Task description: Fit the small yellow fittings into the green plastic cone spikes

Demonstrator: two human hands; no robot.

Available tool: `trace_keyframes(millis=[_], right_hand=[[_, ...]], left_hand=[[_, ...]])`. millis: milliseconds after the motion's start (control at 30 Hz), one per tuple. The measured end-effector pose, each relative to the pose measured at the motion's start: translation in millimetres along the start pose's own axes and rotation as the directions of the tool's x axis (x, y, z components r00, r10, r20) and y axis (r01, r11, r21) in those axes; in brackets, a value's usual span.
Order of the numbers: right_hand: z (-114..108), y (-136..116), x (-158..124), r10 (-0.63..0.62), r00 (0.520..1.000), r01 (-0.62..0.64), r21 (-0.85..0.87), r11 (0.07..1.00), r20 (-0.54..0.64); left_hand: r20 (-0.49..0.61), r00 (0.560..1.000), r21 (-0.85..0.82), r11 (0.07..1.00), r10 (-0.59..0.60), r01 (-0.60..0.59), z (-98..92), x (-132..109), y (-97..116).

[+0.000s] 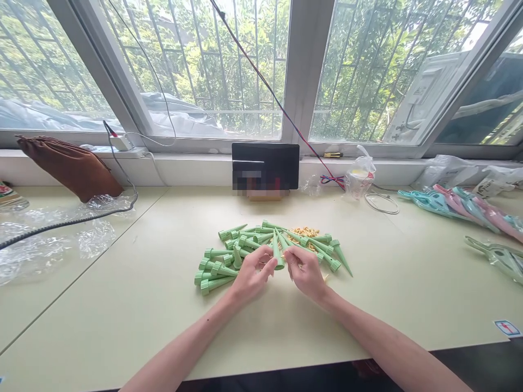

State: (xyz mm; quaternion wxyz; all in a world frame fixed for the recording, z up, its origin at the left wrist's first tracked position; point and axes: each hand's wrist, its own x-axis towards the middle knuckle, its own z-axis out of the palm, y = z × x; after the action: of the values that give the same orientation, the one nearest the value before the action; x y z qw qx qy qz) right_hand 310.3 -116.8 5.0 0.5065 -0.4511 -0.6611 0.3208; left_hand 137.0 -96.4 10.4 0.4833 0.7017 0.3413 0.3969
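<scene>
A green plastic watering spike (277, 251) points away from me, its open wide end turned my way. My left hand (254, 272) grips it from the left between thumb and fingers. Close to its right side is my right hand (304, 270), fingertips pinched together; whatever they hold is hidden. Many more green spikes (223, 269) with ribbed caps lie in a loose heap left of and behind my left hand. Others (324, 250) lie behind my right hand. Small tan pieces (304, 233) are piled among the spikes at the back right.
A dark screen (265, 167) stands at the table's back, by the window. To the left are a brown pouch (71, 169), a black cable (61, 222) and crumpled clear plastic (93, 234). On the right lie a plastic cup in a bag (359, 177), a white cable (382, 204) and pastel hangers (461, 206).
</scene>
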Motion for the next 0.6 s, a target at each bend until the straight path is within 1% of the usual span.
trace_keyframes(millis=[133,267,433,600], right_hand=[[-1.5,2.4,0.9,0.057,0.998,-0.058,0.036,0.998,0.017],[-2.3,4.0,2.0,0.087,0.996,-0.088,0.048,0.995,0.034],[-3.5,1.5,3.5,0.109,0.993,-0.111,0.048,0.993,0.036],[-3.9,-2.5,4.3,0.133,0.991,-0.134,0.052,0.990,0.029]], left_hand=[[0.005,1.000,0.038,0.999,0.010,-0.010,-1.0,-0.6,-3.6],[-0.004,1.000,0.079,0.997,0.025,-0.025,-1.5,-1.0,-6.2],[-0.017,0.996,0.131,0.988,0.084,-0.081,-2.5,-1.1,-9.4],[0.011,0.992,0.155,0.980,0.125,-0.125,-2.0,0.6,-9.2]])
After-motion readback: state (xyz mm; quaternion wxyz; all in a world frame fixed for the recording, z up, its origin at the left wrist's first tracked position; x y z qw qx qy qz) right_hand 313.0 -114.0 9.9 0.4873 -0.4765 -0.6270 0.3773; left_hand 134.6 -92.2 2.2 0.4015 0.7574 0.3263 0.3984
